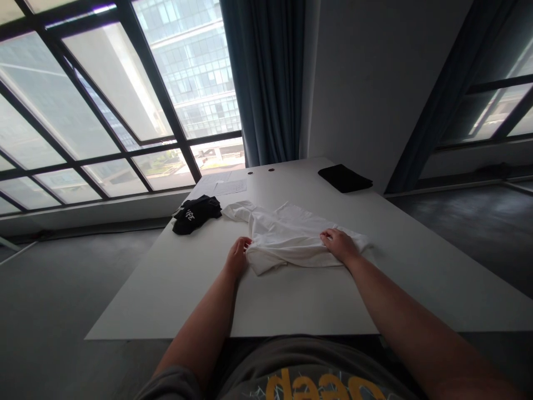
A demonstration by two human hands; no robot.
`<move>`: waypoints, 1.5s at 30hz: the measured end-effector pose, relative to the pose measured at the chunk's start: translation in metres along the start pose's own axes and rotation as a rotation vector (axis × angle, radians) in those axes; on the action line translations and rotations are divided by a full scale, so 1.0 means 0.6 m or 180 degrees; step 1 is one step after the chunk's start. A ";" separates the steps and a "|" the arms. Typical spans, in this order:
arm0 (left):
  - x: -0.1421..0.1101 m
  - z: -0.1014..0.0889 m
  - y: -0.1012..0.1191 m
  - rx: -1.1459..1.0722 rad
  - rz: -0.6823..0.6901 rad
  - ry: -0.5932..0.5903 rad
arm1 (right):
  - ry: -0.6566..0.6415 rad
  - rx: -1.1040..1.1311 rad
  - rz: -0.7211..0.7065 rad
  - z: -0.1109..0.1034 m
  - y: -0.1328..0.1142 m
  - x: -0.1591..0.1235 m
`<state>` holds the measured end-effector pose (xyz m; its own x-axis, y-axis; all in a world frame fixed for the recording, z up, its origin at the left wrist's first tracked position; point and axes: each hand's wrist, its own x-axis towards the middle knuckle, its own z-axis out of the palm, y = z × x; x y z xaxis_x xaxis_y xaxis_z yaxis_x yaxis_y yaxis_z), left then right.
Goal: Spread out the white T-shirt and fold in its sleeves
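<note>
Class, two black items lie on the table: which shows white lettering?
The crumpled black bundle at the left, beside the white shirt. Its lettering sets it apart from the flat black item at the far right, which shows none.

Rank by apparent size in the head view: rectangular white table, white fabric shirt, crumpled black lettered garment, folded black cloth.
1. White table
2. White shirt
3. Lettered garment, folded cloth: unsure; the garment lies nearer.

A white shirt [287,228] lies loosely spread (rather wrinkled) on the table [308,303].
</note>
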<state>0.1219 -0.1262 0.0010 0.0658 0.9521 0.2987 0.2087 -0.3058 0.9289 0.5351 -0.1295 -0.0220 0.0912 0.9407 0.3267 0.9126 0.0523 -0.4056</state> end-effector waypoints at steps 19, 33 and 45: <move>-0.003 -0.004 0.013 0.0481 0.0024 0.0239 | 0.0018 -0.0114 0.0021 -0.003 -0.007 -0.002; 0.002 -0.007 -0.004 0.0467 -0.0004 0.0461 | -0.0038 -0.0134 0.0049 -0.007 -0.010 -0.003; 0.000 -0.002 0.006 0.0209 0.0107 0.0276 | -0.0011 -0.0195 0.0033 -0.002 -0.006 -0.002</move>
<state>0.1215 -0.1271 0.0047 -0.0102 0.9367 0.3499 0.2715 -0.3342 0.9026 0.5320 -0.1314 -0.0200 0.0996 0.9423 0.3197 0.9342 0.0220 -0.3559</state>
